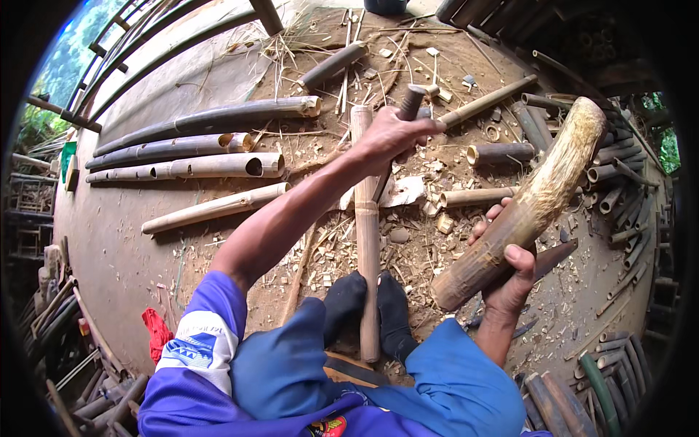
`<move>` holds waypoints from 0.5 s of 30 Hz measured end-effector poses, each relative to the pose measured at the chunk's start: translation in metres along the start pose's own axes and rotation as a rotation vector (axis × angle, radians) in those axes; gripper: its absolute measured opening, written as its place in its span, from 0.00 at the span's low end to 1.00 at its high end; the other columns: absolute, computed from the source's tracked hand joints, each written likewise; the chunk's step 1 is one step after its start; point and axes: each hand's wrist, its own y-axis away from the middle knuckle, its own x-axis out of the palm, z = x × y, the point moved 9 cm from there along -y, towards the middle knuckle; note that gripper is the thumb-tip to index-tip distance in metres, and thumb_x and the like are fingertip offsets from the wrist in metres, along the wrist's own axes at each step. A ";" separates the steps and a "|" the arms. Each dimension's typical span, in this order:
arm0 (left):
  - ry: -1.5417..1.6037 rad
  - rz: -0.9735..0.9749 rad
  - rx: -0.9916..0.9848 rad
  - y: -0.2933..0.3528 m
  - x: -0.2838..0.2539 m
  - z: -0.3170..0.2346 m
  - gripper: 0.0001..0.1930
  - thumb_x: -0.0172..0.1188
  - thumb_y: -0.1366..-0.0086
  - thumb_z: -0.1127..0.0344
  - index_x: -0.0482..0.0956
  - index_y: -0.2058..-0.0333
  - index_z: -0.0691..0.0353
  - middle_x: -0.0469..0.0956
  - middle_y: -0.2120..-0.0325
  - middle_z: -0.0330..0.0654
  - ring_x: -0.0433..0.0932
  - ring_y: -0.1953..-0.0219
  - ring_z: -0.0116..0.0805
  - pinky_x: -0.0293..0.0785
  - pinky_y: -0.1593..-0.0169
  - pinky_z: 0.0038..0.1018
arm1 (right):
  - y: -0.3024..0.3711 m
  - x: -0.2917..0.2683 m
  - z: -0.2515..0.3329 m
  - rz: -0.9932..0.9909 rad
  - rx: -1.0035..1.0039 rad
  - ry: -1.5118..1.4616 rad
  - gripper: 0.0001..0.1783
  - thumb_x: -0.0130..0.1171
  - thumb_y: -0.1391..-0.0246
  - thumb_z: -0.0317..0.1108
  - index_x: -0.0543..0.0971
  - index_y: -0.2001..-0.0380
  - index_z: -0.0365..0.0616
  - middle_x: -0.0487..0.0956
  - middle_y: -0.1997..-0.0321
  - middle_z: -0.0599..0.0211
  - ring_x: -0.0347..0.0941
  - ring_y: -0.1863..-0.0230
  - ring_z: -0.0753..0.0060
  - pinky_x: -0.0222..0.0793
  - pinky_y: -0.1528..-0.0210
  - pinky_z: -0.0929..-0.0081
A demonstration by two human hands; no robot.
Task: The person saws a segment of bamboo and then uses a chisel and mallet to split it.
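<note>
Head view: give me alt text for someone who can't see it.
The left hand holds a chisel-like tool at a bamboo pole between two dark-socked feet, while the right hand grips a thick wooden club. Wood chips and more bamboo pieces lie on the ground.

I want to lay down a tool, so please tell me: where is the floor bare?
The floor is bare at left, between the pale bamboo rod and the red cloth; another patch lies beyond the longest dark tube. It is crowded around the central bamboo, amid wood chips, and along the right-hand bamboo pile.
</note>
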 end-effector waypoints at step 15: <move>-0.384 0.232 0.034 -0.012 0.053 0.040 0.21 0.71 0.39 0.46 0.83 0.76 0.60 0.72 0.86 0.31 0.68 0.85 0.19 0.61 0.81 0.22 | 0.015 -0.028 -0.001 -0.089 0.005 0.150 0.37 0.66 0.55 0.45 0.68 0.46 0.33 0.73 0.59 0.56 0.78 0.71 0.63 0.79 0.72 0.66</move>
